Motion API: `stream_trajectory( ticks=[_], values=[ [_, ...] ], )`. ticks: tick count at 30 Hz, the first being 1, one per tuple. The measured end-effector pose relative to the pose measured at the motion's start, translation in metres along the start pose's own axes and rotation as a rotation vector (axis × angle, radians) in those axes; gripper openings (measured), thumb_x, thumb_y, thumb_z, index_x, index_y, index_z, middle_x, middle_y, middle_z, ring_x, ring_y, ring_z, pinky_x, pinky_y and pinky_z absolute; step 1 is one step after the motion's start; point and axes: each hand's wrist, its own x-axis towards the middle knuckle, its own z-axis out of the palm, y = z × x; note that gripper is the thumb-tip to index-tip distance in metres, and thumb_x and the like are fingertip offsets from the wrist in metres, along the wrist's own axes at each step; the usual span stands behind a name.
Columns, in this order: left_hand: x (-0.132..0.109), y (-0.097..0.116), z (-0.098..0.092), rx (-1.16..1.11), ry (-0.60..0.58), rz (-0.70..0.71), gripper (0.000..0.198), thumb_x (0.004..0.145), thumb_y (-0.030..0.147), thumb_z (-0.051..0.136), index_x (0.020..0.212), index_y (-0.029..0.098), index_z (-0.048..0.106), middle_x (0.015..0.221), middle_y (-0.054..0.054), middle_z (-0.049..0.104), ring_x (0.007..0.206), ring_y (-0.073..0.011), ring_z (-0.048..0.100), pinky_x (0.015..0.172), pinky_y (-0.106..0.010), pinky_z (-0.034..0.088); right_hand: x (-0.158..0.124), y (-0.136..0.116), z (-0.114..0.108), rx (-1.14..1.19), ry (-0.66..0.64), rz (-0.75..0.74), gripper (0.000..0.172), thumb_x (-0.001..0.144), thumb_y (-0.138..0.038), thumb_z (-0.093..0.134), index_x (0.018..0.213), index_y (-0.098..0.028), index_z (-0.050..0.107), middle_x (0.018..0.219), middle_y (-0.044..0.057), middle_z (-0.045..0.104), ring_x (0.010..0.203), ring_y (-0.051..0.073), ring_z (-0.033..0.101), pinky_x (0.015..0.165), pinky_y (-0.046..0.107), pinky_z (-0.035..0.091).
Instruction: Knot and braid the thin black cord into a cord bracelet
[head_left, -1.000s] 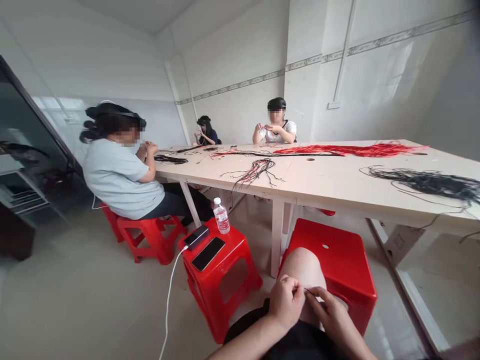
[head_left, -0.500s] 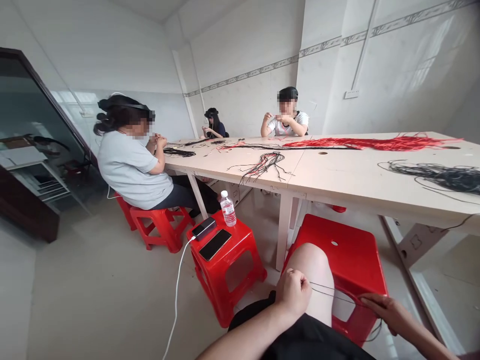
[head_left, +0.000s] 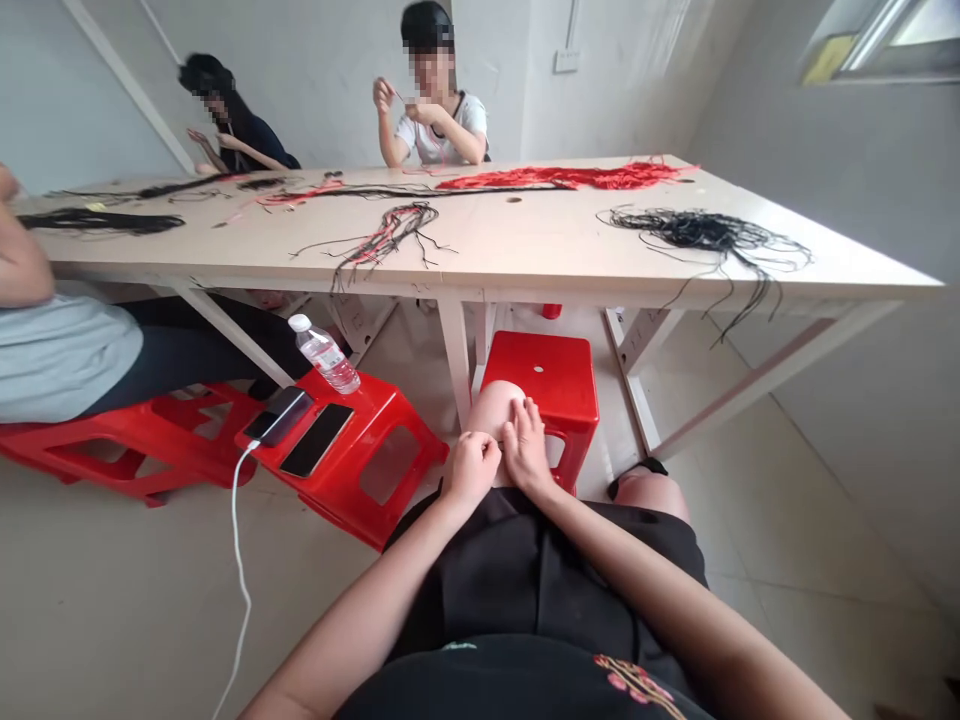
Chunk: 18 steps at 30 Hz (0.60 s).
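My left hand is closed in a pinch over my bare knee, on the thin black cord seen stretched from it a moment ago. Only a tiny dark bit shows at its fingertips. Right beside it, my right hand lies flat against the knee with its fingers stretched out. Whether any cord runs beneath that palm is hidden.
A long table ahead bears a black cord tangle, red cords and a mixed bundle. Red stools stand below; one holds a bottle, a phone and a power bank. Several people sit around.
My right hand has come in from the far right, where it held the cord taut, and now rests flat beside the left. The view has swung right and down.
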Motion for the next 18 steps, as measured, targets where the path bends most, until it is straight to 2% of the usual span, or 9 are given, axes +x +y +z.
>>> stream_trajectory(
  ticks=[2,4,9,18],
  values=[
    [0.001,0.002,-0.002,0.015,-0.019,-0.005,0.023,0.078,0.023,0.046,0.064,0.016,0.061,0.069,-0.006,0.062,0.07,-0.0155,0.056,0.062,-0.024,0.038,-0.003,-0.011,0.012,-0.049,-0.041,0.056,0.056,0.09,-0.043,0.024,0.14,-0.018,0.022,0.149,0.013,0.012,0.137,0.027,0.007,0.105,0.058,0.012],
    [0.002,0.003,-0.003,0.02,-0.022,-0.016,0.024,0.079,0.024,0.045,0.061,0.017,0.06,0.068,-0.005,0.062,0.068,-0.0151,0.055,0.06,-0.024,0.036,-0.001,-0.016,0.014,-0.078,-0.075,0.092,0.055,0.09,-0.043,0.023,0.141,-0.022,0.019,0.15,0.011,0.007,0.137,0.027,0.003,0.104,0.06,0.008],
    [0.007,0.003,-0.002,0.012,-0.012,-0.044,0.023,0.078,0.026,0.045,0.064,0.017,0.061,0.071,-0.004,0.062,0.067,-0.0145,0.054,0.059,-0.023,0.035,0.008,-0.017,0.009,-0.077,-0.07,0.13,0.054,0.09,-0.044,0.022,0.141,-0.026,0.019,0.15,0.009,0.005,0.137,0.027,0.003,0.103,0.062,0.008],
    [0.004,0.001,-0.004,0.02,0.0,-0.052,0.023,0.079,0.023,0.045,0.065,0.016,0.061,0.073,-0.005,0.062,0.07,-0.0136,0.055,0.062,-0.022,0.037,0.002,-0.015,0.015,-0.093,-0.057,0.08,0.054,0.09,-0.044,0.019,0.142,-0.025,0.016,0.15,0.009,0.005,0.137,0.025,0.002,0.103,0.061,0.007]
  ],
)
